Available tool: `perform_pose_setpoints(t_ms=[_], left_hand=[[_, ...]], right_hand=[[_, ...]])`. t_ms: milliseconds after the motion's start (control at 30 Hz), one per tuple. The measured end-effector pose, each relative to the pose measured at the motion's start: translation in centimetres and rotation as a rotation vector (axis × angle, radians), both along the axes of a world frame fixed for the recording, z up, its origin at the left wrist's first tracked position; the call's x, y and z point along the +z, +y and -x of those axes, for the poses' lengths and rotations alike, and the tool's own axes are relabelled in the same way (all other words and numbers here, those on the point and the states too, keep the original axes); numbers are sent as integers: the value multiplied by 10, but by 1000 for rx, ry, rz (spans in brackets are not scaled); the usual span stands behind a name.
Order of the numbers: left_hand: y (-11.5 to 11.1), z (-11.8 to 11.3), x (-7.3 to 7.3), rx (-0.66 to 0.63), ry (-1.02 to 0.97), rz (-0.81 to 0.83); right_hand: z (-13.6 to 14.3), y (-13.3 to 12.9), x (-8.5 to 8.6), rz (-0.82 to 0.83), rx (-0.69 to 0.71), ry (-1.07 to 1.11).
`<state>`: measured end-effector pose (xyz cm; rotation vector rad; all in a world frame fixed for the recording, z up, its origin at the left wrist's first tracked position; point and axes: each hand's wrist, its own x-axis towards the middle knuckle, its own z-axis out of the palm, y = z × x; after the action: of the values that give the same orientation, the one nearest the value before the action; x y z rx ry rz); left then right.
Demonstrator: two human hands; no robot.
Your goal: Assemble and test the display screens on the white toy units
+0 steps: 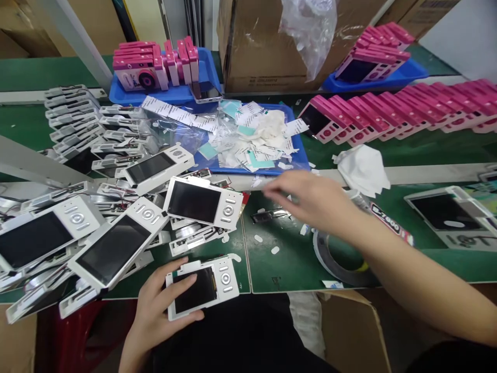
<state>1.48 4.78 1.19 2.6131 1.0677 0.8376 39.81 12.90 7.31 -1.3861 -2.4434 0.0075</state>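
I'm gripping a cam w/ L hand part-open, prob. to steady it, R hand hovering half-curled, can't see if holding anything.

Clockwise from twelve o'clock: behind the bench, a large brown cardboard box, with a crumpled clear plastic bag hanging over its front. Toward two o'clock, a blue tray heaped with pink-edged digital cameras, and nearer than that, a long overlapping row of pink digital cameras, all leaning. At three o'clock, a crumpled white cloth. Low at half past four, an open carton. At eight o'clock, part of a red stool. At ten, a slanting pale post. Near eleven, compact pink cameras packed together in another blue plastic tray.
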Motion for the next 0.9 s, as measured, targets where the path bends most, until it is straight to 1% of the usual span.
perform_pose_setpoints(t_ms=[67,133,233,367,533,633,900], left_hand=[[1,1,0,-15,0,9],[2,1,0,-24,4,17],[3,0,0,-27,13,15],[2,0,-1,-26,11,13],[2,1,-1,-36,-7,15],[3,0,-1,-39,-6,16],[2,1,0,-38,10,16]], right_hand=[[19,-21,-7,-14,172,-45],[36,-35,-15,-60,296,-80],[53,-41,-29,-161,390,-103],[68,-39,-44,-246,378,-130],[79,-42,-52,-256,343,-145],[80,-43,-52,-267,341,-151],[80,-44,-45,-305,301,-224]])
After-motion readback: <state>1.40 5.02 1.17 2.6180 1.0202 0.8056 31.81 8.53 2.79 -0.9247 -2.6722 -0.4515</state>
